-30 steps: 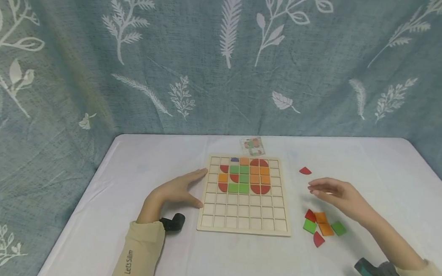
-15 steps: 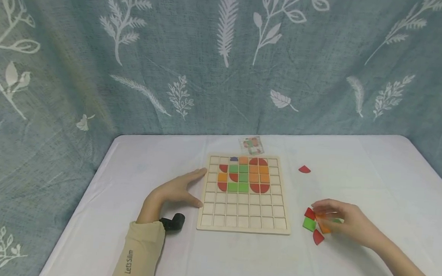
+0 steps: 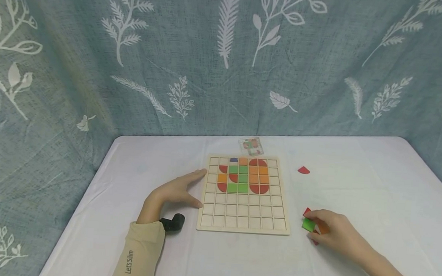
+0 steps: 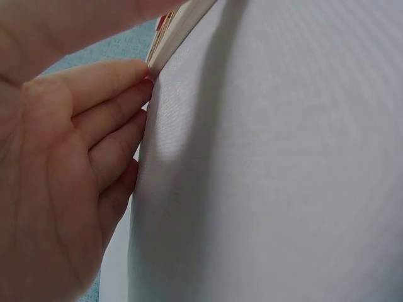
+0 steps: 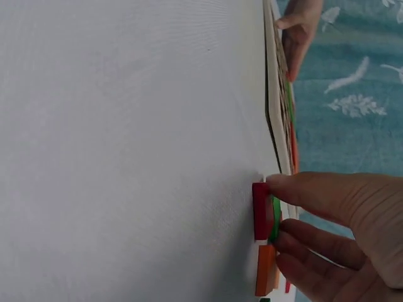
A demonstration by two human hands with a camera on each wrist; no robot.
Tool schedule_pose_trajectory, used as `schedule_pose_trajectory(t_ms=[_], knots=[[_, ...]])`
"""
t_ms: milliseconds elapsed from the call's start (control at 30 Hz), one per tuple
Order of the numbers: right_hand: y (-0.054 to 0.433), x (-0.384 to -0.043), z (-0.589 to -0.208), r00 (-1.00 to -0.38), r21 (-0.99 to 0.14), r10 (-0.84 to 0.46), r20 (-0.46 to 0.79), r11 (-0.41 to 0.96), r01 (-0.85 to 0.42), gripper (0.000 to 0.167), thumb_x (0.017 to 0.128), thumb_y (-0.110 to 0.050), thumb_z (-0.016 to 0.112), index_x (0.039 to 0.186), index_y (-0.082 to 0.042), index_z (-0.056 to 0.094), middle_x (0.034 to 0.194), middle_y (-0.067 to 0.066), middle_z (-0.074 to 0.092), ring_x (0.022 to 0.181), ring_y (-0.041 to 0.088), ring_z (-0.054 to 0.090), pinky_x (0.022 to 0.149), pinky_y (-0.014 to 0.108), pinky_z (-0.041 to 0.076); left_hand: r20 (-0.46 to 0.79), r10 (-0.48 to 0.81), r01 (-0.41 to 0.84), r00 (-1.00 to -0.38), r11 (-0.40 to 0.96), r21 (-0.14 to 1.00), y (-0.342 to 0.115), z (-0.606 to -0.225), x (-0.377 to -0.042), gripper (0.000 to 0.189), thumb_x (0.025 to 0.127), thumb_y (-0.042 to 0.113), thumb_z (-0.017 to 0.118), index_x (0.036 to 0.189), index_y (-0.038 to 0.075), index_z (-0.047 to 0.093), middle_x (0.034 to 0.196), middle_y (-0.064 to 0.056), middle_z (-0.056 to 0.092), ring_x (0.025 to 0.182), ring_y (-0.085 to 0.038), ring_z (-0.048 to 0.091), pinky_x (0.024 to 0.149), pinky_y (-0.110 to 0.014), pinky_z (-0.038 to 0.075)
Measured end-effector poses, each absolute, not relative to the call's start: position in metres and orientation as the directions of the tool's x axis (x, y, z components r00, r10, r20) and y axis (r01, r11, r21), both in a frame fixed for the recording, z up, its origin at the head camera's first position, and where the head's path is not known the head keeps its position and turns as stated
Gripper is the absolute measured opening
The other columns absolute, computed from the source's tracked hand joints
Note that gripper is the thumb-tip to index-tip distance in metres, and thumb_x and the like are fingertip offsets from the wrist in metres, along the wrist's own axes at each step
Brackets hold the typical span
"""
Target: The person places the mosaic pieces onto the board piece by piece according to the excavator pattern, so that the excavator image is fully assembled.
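My left hand (image 3: 176, 191) rests along the left edge of the pale wooden grid board (image 3: 244, 213), thumb and straight fingers spread, fingertips at its rim. Red, green, orange and blue pieces fill some squares in its upper part. Right of the board, my right hand (image 3: 336, 233) is down over a small group of loose tiles. Its thumb and fingertips are at opposite edges of a green square tile (image 3: 308, 225), pinching it. A red quarter-circle piece (image 5: 260, 211) and an orange tile (image 5: 265, 270) lie beside the fingers. My palm hides the other green tile.
A lone red quarter-circle piece (image 3: 304, 170) lies to the right of the board. Behind the board is a small clear pattern card (image 3: 251, 146). The white-covered table (image 3: 236, 261) ends at a blue-green leaf-print curtain (image 3: 215, 99).
My right hand has come down and toward me from near the lone red piece, over the loose tiles to the green one. My left hand stays at the board's edge.
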State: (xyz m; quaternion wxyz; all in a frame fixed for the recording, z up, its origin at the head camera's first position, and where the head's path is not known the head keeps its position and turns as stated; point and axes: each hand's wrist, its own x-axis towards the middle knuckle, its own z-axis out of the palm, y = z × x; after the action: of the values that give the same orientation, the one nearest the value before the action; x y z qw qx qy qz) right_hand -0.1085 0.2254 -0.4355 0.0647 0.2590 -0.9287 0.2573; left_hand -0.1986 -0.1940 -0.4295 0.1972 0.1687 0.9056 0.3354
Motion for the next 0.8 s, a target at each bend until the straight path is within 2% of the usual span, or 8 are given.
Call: schedule_pose_trajectory(t_ms=[133,267,367,500,600,800], knots=[[0.2233,-0.1074,-0.4377,-0.862,-0.428,-0.435,0.259,0.749,-0.506,0.039,0.061,-0.005,0.081,0.096,-0.013,0.067,0.089,-0.013,0.065,0.080,0.002,0.057,0.074,0.026,0.053,-0.246,0.436,0.175,-0.866,0.724,0.668,-0.1943,-0.4313,-0.1992,0.101,0.064,0.028,0.083,0.146,0.007,0.026,0.152,-0.015,0.021,0.140,-0.033,0.015,0.113,-0.049,0.016],[0.2225,-0.1069,-0.4404,-0.855,-0.394,-0.420,0.305,0.761,-0.515,0.039,0.059,-0.004,0.082,0.094,-0.015,0.068,0.089,-0.012,0.067,0.083,0.008,0.062,0.076,0.027,0.054,-0.247,0.441,0.176,-0.863,0.720,0.672,-0.1949,-0.4308,-0.1987,0.102,0.064,0.030,0.082,0.146,0.009,0.025,0.152,-0.014,0.020,0.140,-0.032,0.014,0.113,-0.049,0.015],[0.2221,-0.1071,-0.4419,-0.849,-0.377,-0.406,0.340,0.768,-0.518,0.040,0.058,-0.003,0.082,0.092,-0.016,0.068,0.088,-0.012,0.067,0.084,0.011,0.063,0.079,0.016,0.050,-0.235,0.452,0.184,-0.860,0.706,0.684,-0.1955,-0.4280,-0.1972,0.103,0.063,0.033,0.082,0.146,0.010,0.026,0.152,-0.014,0.020,0.140,-0.032,0.014,0.113,-0.049,0.014],[0.2221,-0.1069,-0.4422,-0.851,-0.398,-0.383,0.358,0.762,-0.511,0.040,0.058,-0.001,0.082,0.091,-0.018,0.068,0.087,-0.013,0.067,0.083,0.010,0.063,0.081,0.001,0.040,-0.218,0.470,0.210,-0.856,0.699,0.683,-0.1961,-0.4244,-0.1958,0.104,0.063,0.038,0.082,0.146,0.011,0.026,0.151,-0.015,0.021,0.140,-0.033,0.016,0.112,-0.051,0.016],[0.2227,-0.1065,-0.4415,-0.860,-0.417,-0.370,0.350,0.761,-0.497,0.040,0.058,-0.002,0.082,0.091,-0.019,0.069,0.088,-0.011,0.068,0.085,0.011,0.064,0.081,0.004,0.042,-0.224,0.469,0.205,-0.854,0.700,0.685,-0.1966,-0.4255,-0.1968,0.103,0.064,0.036,0.082,0.146,0.010,0.026,0.152,-0.015,0.021,0.140,-0.033,0.016,0.112,-0.051,0.016],[0.2267,-0.1093,-0.4358,-0.928,-0.630,-0.327,0.180,0.686,-0.364,0.035,0.065,-0.005,0.080,0.095,-0.017,0.068,0.095,-0.005,0.069,0.085,0.003,0.063,0.074,0.018,0.054,-0.254,0.447,0.167,-0.858,0.710,0.685,-0.1954,-0.4305,-0.1989,0.102,0.065,0.027,0.082,0.147,0.010,0.023,0.153,-0.011,0.019,0.141,-0.030,0.015,0.114,-0.047,0.017]])
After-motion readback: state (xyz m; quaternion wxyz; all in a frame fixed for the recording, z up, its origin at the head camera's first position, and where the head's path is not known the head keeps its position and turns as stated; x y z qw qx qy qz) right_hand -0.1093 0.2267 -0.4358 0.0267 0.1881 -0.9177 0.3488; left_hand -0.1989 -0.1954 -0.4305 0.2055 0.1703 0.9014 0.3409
